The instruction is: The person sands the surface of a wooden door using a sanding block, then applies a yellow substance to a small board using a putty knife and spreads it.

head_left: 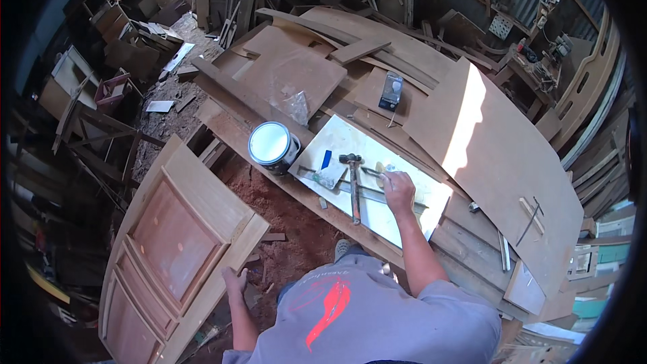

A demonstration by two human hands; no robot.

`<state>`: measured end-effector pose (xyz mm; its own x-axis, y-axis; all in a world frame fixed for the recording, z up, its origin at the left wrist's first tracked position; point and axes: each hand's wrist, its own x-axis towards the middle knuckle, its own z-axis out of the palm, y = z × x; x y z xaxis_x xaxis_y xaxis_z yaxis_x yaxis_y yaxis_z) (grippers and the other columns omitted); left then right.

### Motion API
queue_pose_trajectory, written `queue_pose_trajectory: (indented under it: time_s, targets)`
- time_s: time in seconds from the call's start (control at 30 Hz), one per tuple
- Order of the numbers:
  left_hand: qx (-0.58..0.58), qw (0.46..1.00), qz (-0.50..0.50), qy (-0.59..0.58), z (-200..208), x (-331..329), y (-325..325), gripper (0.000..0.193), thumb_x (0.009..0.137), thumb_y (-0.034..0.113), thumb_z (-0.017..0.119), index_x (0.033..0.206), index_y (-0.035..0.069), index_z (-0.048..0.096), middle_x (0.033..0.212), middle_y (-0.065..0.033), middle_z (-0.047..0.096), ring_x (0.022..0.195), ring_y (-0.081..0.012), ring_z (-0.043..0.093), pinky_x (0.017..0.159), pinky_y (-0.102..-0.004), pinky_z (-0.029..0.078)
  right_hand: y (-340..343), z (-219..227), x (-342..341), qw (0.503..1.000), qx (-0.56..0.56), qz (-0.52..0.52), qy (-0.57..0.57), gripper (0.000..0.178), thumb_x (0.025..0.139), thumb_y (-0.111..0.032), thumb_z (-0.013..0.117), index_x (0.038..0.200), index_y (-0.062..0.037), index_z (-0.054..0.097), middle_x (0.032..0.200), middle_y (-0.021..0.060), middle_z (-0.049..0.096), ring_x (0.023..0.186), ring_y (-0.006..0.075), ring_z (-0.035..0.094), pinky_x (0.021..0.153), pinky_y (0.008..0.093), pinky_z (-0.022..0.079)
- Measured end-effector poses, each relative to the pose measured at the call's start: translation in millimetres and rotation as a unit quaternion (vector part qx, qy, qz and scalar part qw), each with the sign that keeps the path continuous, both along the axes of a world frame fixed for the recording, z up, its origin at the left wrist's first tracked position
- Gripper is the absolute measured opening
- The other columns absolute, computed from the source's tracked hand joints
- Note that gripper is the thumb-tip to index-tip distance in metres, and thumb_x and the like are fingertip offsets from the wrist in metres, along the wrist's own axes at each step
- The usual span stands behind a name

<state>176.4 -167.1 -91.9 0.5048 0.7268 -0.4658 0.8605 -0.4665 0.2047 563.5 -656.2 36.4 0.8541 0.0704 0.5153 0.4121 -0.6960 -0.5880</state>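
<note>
My right hand (399, 192) is closed over a white board (384, 222), around what looks like a slim dark tool (371, 172); its exact kind is hard to make out. Left of that hand a hammer (354, 189) lies on the board, its head pointing away from me. Beside the hammer are a small blue strip (327, 159) and a clear plastic bag (330, 175). My left hand (235, 281) is low on the left, thumb and fingers apart, against the edge of a panelled wooden door (256, 229).
A paint can (269, 145) with a whitish top stands at the board's left corner. A small dark box (391, 90) sits farther back on stacked wooden sheets (296, 74). A large curved-looking panel (512, 182) covers the right side. Sawdust (269, 209) lies on the floor between door and bench.
</note>
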Motion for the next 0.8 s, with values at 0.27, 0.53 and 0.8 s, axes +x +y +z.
queue_pose_trajectory:
  time_s: [0.27, 0.53, 0.8]
  targets:
    - [-0.283, 0.882, -0.025, -0.376, 127.7, 130.6, -115.1, 0.054, 0.098, 0.025, 0.076, 0.141, -0.004, 0.06, 0.14, -0.0186, 0.065, 0.128, -0.0274, 0.064, 0.11, -0.0397, 0.05, 47.7, 123.1, 20.3, 0.881, 0.379, 0.149, 0.242, 0.013, 0.094, -0.012, 0.08, 0.098, 0.0011, 0.079, 0.081, 0.0027, 0.075, 0.07, 0.0073, 0.064, 0.064, 0.0236, 0.05]
    - [-0.319, 0.77, -0.024, -0.552, 302.1, 138.5, -159.6, 0.037, 0.104, 0.015, 0.067, 0.137, -0.003, 0.065, 0.123, -0.0087, 0.072, 0.109, -0.0149, 0.067, 0.097, -0.0316, 0.054, 199.3, 164.7, -58.3, 0.703, 0.357, 0.449, 0.421, 0.012, 0.093, -0.009, 0.082, 0.095, 0.0011, 0.078, 0.084, 0.005, 0.076, 0.074, 0.0092, 0.067, 0.068, 0.0258, 0.054]
    - [-0.249, 0.679, 0.204, -0.66, 305.3, -16.1, -122.0, 0.025, 0.105, 0.01, 0.065, 0.125, -0.005, 0.071, 0.104, -0.0078, 0.077, 0.092, -0.0099, 0.07, 0.083, -0.0256, 0.057, 343.4, 172.2, -171.6, 0.585, 0.38, 0.509, 0.504, 0.034, 0.1, -0.016, 0.075, 0.072, -0.0109, 0.056, 0.067, -0.0005, 0.056, 0.062, 0.0105, 0.054, 0.061, 0.0266, 0.045]
